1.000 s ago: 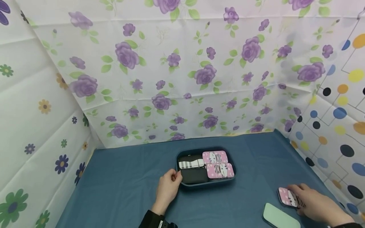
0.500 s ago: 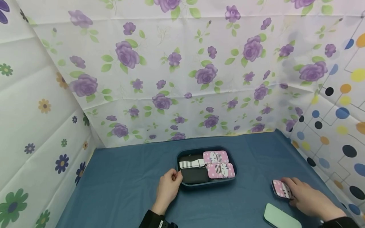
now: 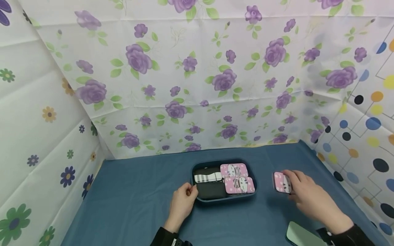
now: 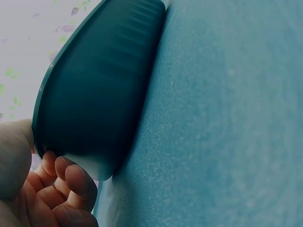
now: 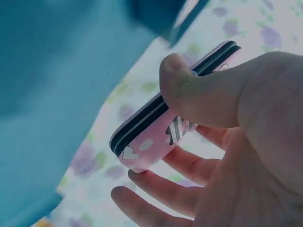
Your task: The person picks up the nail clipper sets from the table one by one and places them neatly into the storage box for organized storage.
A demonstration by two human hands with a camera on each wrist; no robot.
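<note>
My left hand (image 3: pixel 182 202) pinches the left rim of a dark blue bin (image 3: pixel 220 201); in the left wrist view its thumb and fingers are on either side of the bin's wall (image 4: pixel 94 85). Above the tablecloth right of the bin, my right hand (image 3: pixel 312 198) holds a small pink case (image 3: pixel 280 182) with a cartoon figure and dark edges. The right wrist view shows the thumb across the case's dark, pale-lined edge (image 5: pixel 139 124) and fingers behind it. Inside the bin lie two pink cases (image 3: pixel 240 185), a black case (image 3: pixel 211 190) and a black item with a striped white band (image 3: pixel 207 177).
A pale green, rounded rectangular case (image 3: pixel 303 235) lies at the front right, partly below my right sleeve. Blue cloth (image 3: pixel 129 201) covers the table. A purple-flowered sheet (image 3: pixel 184 85) hangs behind, a dotted sheet (image 3: pixel 369 157) at right and another flowered sheet (image 3: pixel 37 136) at left.
My right hand has carried the pink case leftward and away from me, from beside the green case toward the bin. The left hand stays at the bin's rim.
</note>
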